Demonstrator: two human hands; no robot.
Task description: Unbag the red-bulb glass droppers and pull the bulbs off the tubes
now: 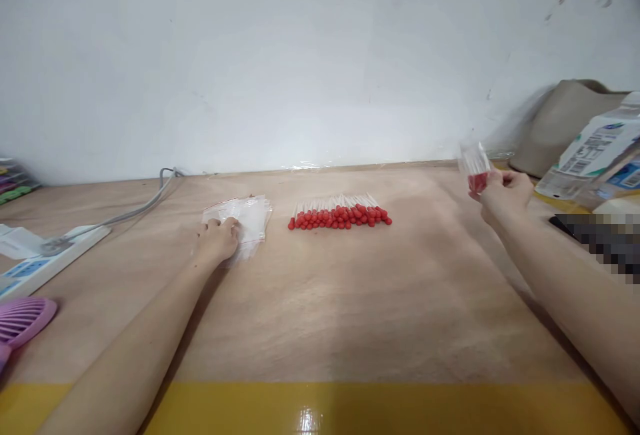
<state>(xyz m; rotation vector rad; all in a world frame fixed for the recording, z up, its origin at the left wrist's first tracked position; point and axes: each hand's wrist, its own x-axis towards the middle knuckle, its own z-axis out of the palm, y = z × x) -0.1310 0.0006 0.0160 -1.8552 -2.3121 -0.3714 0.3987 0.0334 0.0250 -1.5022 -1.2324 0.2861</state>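
Observation:
My left hand (217, 238) is at a small stack of clear zip-lock bags (254, 218), its fingers curled and closed on the left part of the stack. At the far right my right hand (505, 191) is closed on a filled zip-lock bag (474, 158), held up near the wall. Something red shows at the bottom of that bag, with pale sticks above it; motion blurs it a little. Between my hands lies a row of red-tipped sticks (340, 216), white shafts toward the wall and red heads toward me.
To the left are a white power strip (60, 258) with a grey cable (145, 205) and a purple slatted object (25, 321). On the right, a clear labelled bottle (593, 148) leans by a beige container (560, 121). Yellow tape (350, 405) runs along the table's front.

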